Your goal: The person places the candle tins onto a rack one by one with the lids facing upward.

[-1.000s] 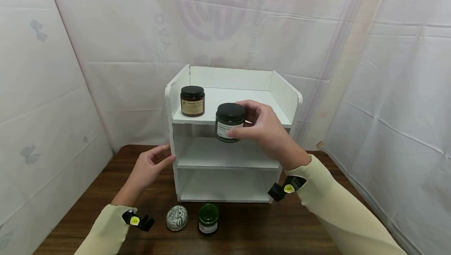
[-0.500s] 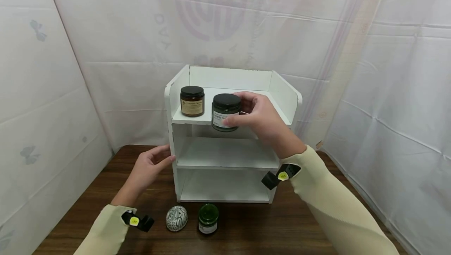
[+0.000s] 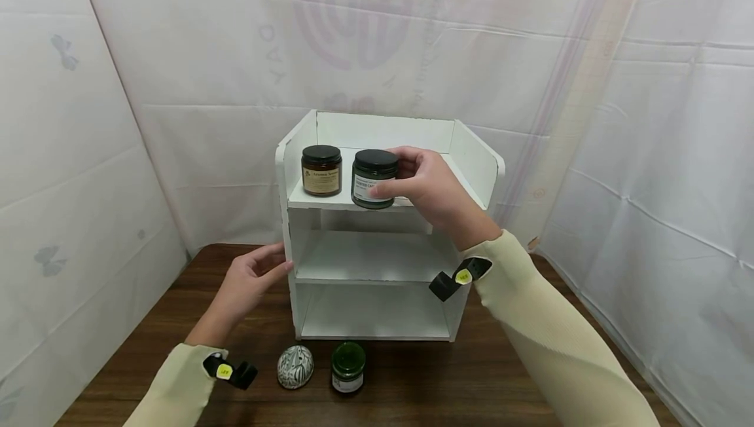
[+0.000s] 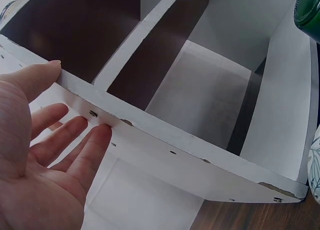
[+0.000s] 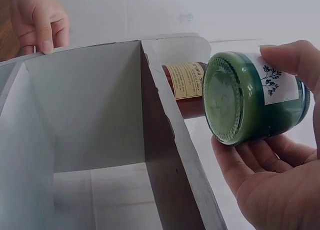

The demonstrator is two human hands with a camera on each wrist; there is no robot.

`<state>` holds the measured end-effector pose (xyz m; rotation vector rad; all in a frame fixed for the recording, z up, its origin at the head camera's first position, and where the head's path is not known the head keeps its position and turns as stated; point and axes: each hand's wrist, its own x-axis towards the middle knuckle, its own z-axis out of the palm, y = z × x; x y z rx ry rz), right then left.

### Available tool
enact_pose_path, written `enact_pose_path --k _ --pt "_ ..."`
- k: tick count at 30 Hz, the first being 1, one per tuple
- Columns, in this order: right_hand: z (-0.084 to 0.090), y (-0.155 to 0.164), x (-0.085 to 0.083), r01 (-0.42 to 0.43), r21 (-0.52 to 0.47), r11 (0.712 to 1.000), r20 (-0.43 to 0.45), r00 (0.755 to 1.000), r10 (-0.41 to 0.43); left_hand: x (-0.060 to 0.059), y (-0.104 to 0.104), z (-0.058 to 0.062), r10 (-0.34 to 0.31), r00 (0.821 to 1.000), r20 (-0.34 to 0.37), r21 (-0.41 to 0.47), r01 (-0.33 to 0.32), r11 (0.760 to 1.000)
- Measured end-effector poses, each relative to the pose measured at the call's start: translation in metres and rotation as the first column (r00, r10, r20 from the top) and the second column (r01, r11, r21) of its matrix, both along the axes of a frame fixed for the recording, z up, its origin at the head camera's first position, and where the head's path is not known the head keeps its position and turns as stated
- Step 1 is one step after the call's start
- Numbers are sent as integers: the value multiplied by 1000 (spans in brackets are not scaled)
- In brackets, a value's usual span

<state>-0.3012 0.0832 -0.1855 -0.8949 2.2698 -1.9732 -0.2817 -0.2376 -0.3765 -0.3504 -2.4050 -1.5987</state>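
My right hand (image 3: 434,196) grips a dark green candle jar (image 3: 366,185) with a black lid and white label, thumb across the label. The jar overlaps the front edge of the top tier of a white shelf unit (image 3: 377,253). In the right wrist view its glass base (image 5: 223,99) shows, the fingers beneath it. Left of it, an amber jar (image 3: 321,181) with a tan label stands on the top tier. My left hand (image 3: 243,285) touches the unit's left side panel (image 4: 160,160), thumb on the front edge and relaxed fingers along the outer face.
On the brown wooden table (image 3: 448,381) in front of the unit lie a rounded patterned black-and-white object (image 3: 296,367) and a small green jar (image 3: 348,367) with a white label. White sheeting (image 3: 224,86) hangs behind and on both sides.
My right hand has raised the dark green candle jar and carried it slightly left and inward, up to the top tier beside the amber jar. The left hand keeps its place.
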Motion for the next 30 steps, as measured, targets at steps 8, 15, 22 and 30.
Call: enact_pose_path --k 8,15,22,30 --pt "2 -5 -10 15 17 1000 22 1000 -15 0 0 -1 1 1000 -1 12 -1 1000" --pt "2 -8 -18 13 10 1000 32 999 -13 -1 0 -2 -3 1000 -8 27 3 1000" --pt "6 -10 -24 -7 -44 999 75 997 10 -2 0 -2 -4 1000 -22 24 4 1000" --pt "9 -14 -30 -36 -108 994 104 993 47 -2 -1 -3 -1 1000 -28 20 2 1000"
